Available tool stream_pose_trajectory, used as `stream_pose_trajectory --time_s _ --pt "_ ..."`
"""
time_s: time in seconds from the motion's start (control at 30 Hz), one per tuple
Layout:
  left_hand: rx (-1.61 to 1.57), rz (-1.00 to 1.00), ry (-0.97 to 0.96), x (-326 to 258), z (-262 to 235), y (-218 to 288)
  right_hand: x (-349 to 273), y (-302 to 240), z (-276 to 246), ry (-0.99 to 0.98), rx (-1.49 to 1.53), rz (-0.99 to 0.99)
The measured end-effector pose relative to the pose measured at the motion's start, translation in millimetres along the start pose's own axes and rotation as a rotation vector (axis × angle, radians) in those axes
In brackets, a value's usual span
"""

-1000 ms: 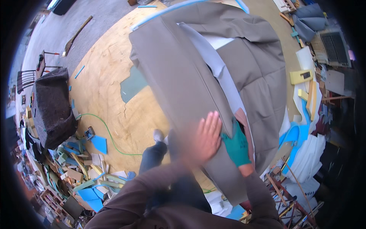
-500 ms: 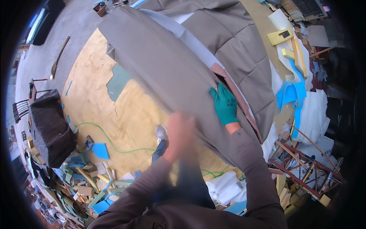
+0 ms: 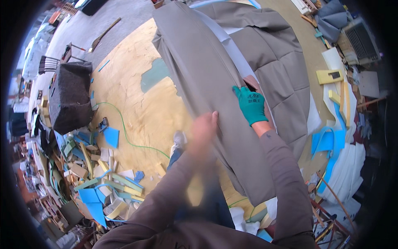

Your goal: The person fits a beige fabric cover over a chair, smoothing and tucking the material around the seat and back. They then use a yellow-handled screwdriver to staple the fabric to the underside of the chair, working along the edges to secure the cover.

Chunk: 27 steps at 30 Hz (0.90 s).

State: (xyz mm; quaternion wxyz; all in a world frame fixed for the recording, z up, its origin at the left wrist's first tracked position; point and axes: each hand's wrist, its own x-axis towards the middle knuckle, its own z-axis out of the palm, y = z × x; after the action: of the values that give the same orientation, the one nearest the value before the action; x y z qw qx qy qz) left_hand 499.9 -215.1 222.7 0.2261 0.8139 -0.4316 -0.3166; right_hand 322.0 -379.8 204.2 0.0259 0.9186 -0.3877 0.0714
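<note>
Taupe cover [image 3: 199, 62], smooth, seamed lengthwise, creased at left

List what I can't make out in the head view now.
Left hand: head view; motion blur leaves its grip unclear.
Whatever lies beneath the grey cover: head view; the cover hides it.
Black object: head view; the upper edge cuts it off.

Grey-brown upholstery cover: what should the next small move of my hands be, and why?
I'd probably draw the long panel of the grey-brown upholstery cover gently outward with the bare left hand, steadying it with the green-gloved right hand. Folds run along the panel's left edge, where the left hand is, and the right hand is at the opposite edge.
</note>
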Motion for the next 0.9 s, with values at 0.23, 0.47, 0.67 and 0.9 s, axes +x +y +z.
stream_pose_trajectory --time_s 0.23,0.47,0.67,0.9 --pt "-0.106 0.091 0.037 2 14 -13 -7 3 12 -0.020 0.008 0.017" --pt "-0.118 0.169 0.036 0 25 -24 -13 -2 15 0.189 0.185 0.144" --pt "-0.101 0.145 -0.072 8 24 -31 -6 -4 20 0.131 0.175 0.229" --pt "0.076 0.240 -0.056 15 -29 -14 -11 -16 6 0.225 0.248 0.241"
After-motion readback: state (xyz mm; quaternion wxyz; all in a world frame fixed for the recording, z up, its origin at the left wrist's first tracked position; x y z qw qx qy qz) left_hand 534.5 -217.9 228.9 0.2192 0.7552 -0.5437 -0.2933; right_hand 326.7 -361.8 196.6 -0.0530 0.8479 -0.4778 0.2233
